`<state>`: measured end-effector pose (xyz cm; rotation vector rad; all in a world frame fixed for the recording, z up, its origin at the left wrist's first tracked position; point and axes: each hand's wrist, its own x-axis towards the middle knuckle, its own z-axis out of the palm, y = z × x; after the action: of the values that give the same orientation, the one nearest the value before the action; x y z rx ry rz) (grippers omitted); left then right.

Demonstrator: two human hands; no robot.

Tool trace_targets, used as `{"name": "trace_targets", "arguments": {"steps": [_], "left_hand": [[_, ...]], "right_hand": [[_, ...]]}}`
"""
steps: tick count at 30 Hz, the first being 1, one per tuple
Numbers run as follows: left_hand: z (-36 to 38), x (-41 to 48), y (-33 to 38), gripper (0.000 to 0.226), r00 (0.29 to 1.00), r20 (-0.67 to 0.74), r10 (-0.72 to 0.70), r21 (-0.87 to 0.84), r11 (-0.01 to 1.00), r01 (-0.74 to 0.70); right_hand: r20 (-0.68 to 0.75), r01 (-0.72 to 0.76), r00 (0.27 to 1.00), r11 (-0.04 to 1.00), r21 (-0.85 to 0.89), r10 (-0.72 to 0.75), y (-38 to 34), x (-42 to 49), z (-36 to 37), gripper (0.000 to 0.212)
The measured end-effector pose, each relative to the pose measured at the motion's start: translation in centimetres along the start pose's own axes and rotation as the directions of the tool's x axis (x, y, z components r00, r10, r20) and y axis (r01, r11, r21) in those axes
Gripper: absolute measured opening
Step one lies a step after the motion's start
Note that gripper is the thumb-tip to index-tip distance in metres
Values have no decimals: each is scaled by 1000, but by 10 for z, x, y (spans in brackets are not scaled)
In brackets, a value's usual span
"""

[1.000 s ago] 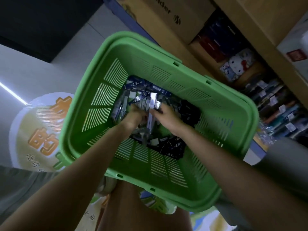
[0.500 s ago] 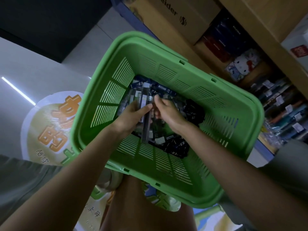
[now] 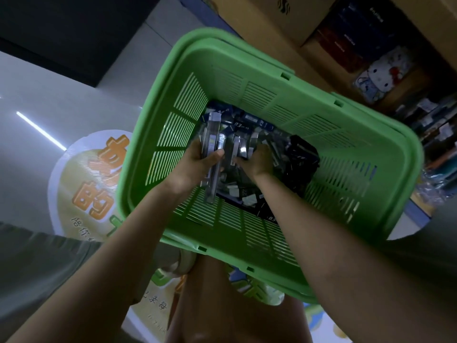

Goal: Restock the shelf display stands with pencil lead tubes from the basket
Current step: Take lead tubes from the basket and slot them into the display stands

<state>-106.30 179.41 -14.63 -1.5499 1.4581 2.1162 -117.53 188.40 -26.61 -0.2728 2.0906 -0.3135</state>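
Clear plastic pencil lead tubes (image 3: pixel 212 142): bundle gripped in left hand (image 3: pixel 195 167), pointing away; right hand (image 3: pixel 259 159) just beside, fingers in loose pile, hold unclear.

On my feed, a round floor sticker (image 3: pixel 99 184) with orange characters lies on the pale glossy floor (image 3: pixel 49 95), with a streak of reflected light (image 3: pixel 40 131) near it. At the top, a cardboard box (image 3: pixel 279 18) stands near a white cartoon-cat item (image 3: pixel 382 75). Further right are blurred shelf goods (image 3: pixel 435 120).
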Motion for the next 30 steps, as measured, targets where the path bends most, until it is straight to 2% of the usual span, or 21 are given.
{"name": "trace_targets", "arguments": {"steps": [5,9,12,15,23,26,30], "left_hand": [[-3,-7,-2,26,999,-22,-28,-19,999,27],[-4,-13,-5,34,999,-16,-52,13,999,53],[-3,-18,-4,17,999,-4,-45,11,999,45],[-1,-23,-3,11,999,-14,-38,-18,999,38],[6,-49,6,7,992,-126,-33,-213,977,5],[5,-61,9,7,984,-175,-36,-330,944,-24],[4,-78,19,11,972,-233,37,-370,921,-123]], "right_hand": [[77,-12,997,999,32,10,-2,2,1,41],[50,-54,997,999,-6,54,-1,-3,-2,40],[94,-47,995,999,25,44,-1,-9,-8,39],[128,-10,992,999,38,5,-2,-22,-17,36],[236,185,953,982,35,-188,-22,-78,-61,29],[254,271,924,958,90,-286,-44,-109,-78,35],[276,409,865,908,94,-418,-67,-146,-93,25]]}}
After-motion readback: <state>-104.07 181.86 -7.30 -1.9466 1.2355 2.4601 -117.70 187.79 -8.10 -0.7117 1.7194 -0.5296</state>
